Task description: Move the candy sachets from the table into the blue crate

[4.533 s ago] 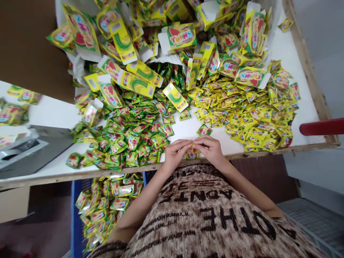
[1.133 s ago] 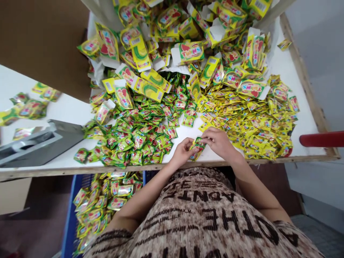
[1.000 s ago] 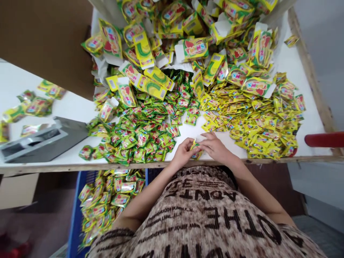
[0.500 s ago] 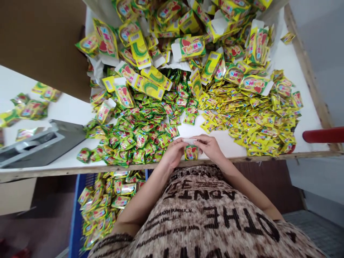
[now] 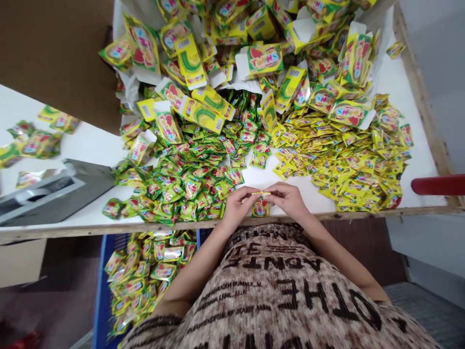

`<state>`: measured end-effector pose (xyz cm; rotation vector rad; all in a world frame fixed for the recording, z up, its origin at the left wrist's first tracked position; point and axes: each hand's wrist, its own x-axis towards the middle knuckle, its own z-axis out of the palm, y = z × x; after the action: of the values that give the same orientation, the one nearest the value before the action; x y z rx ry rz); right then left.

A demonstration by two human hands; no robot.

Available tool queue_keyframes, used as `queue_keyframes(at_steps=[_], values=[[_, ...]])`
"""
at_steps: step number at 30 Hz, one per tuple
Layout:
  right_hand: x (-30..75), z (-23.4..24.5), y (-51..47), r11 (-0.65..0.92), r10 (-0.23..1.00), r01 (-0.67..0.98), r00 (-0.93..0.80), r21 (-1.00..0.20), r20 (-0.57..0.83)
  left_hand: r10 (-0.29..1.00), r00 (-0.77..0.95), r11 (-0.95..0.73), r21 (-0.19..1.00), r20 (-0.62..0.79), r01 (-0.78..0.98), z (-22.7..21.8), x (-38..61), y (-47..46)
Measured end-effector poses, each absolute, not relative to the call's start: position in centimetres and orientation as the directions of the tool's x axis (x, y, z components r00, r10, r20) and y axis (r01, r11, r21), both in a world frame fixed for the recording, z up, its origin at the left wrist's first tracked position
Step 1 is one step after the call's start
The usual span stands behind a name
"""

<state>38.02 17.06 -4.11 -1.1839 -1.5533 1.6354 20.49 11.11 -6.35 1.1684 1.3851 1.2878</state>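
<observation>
My left hand (image 5: 237, 208) and my right hand (image 5: 288, 201) meet at the near edge of the white table (image 5: 87, 145). Both pinch the top of a small green and yellow candy packet (image 5: 260, 207) that hangs upright between them. A heap of green packets (image 5: 185, 184) lies just left of my hands. A heap of yellow packets (image 5: 348, 155) spreads to the right. Printed cardboard boxes (image 5: 261, 58), several with open flaps, are piled behind both heaps.
A grey tape dispenser (image 5: 51, 191) sits at the left of the table. A blue crate (image 5: 145, 276) full of packets stands under the table edge. A brown cardboard panel (image 5: 54, 53) rises at the back left. A red bar (image 5: 438, 185) juts in at right.
My hands picked up packets from beside the yellow heap, drew them back to the table edge and now hold one upright by its top.
</observation>
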Motion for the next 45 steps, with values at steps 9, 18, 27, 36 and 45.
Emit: queue_keyframes(at_steps=[9,18,27,36,45], values=[[38.5,-3.9,17.0,0.152,0.869,0.208,-0.494,-0.966,0.03,0.991,-0.088,-0.088,0.99,0.098,0.11,-5.5,20.0,10.9],[37.7,-2.9,17.9,0.077,0.877,0.262,-0.476,-0.962,-0.06,0.988,-0.136,0.075,0.997,-0.07,0.03,-5.1,20.2,10.6],[37.6,-3.2,18.8,0.102,0.861,0.326,-0.502,-0.94,-0.081,0.992,-0.074,0.106,0.994,-0.104,0.036,-5.1,20.0,11.1],[38.9,-3.8,15.6,0.336,0.835,0.34,-0.539,-0.879,0.111,0.999,-0.022,-0.03,0.994,0.033,0.108,-5.8,19.8,10.0],[41.7,-4.6,20.5,0.568,0.791,0.677,-0.605,-0.468,0.086,0.97,-0.24,0.062,0.993,-0.038,0.097,-4.6,20.3,10.5]])
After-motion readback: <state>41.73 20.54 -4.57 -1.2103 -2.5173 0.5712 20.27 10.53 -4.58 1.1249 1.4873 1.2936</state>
